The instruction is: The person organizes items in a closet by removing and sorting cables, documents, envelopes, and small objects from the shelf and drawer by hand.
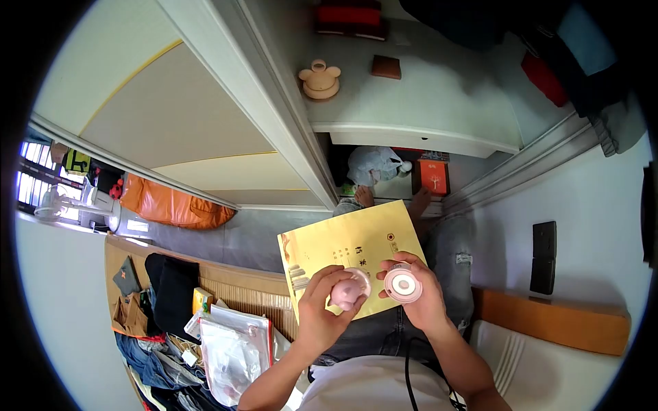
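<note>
My left hand [323, 301] is closed around a small pink piece [348, 291] with a rounded, figure-like top and a paler, wider rim. Beside it, my right hand [425, 294] grips a round pink case [403, 283] by its side, its face turned up to show a white ring with a darker centre. The two pink pieces are apart. Under both hands a yellow paper folder [329, 240] with printed characters lies across my lap. Exactly what the pink pieces are, I cannot make out.
On the left, a bed [291, 315] bears clothes [147, 359] and a clear plastic bag [236, 356]. Ahead, a wardrobe shelf [439, 89] holds a beige bear-shaped object [320, 81] and a brown wallet [386, 66]. Below are a plastic bag [373, 166] and an orange box [434, 177].
</note>
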Demonstrator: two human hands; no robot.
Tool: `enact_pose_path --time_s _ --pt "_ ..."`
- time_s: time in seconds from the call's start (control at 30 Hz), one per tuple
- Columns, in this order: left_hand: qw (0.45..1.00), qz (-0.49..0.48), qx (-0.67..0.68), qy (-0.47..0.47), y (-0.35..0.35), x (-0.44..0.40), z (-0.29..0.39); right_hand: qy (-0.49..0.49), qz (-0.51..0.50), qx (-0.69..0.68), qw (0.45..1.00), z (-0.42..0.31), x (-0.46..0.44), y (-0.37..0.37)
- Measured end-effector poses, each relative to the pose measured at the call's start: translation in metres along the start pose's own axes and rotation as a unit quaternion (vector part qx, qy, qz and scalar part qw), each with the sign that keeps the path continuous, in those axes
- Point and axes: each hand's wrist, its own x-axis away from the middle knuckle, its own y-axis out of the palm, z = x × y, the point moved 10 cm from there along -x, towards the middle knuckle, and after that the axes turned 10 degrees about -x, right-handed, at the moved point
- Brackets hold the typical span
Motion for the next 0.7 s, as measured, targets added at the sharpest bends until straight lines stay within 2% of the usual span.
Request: enact_pose_path --time_s 0.13,0.2,0.33,0.47,0.53,0.6,0.7 --pt "0.996 -0.015 0.053 -0.064 0.007 0.006 -0.021 -0.004 0.037 -0.004 0.999 0.011 -0.012 -0.030" --pt "1.000 -0.008 0.016 -0.020 0.006 0.004 -0.010 0.083 0.029 -0.067 0.994 0.038 -0.013 -0.035" --pt "0.999 -0.030 0.004 0.030 0.026 -0.004 0.012 0.114 0.025 -0.117 0.986 0.064 -0.014 -0.029" --pt "0.997 -0.071 -0.031 0.024 0.047 0.001 0.010 0.092 0.012 -0.120 0.988 0.060 -0.010 -0.017" --pt "0.996 -0.068 -0.043 0.029 0.049 -0.001 0.011 0.041 -0.046 -0.041 0.997 0.044 -0.009 -0.002" --pt "0.996 -0.077 -0.037 0.009 0.053 -0.002 0.007 0.048 -0.027 -0.058 0.997 0.038 -0.010 -0.003" --pt "0.996 -0.067 -0.054 0.033 0.054 -0.003 0.011 0.031 -0.035 -0.035 0.998 0.030 -0.012 -0.002"
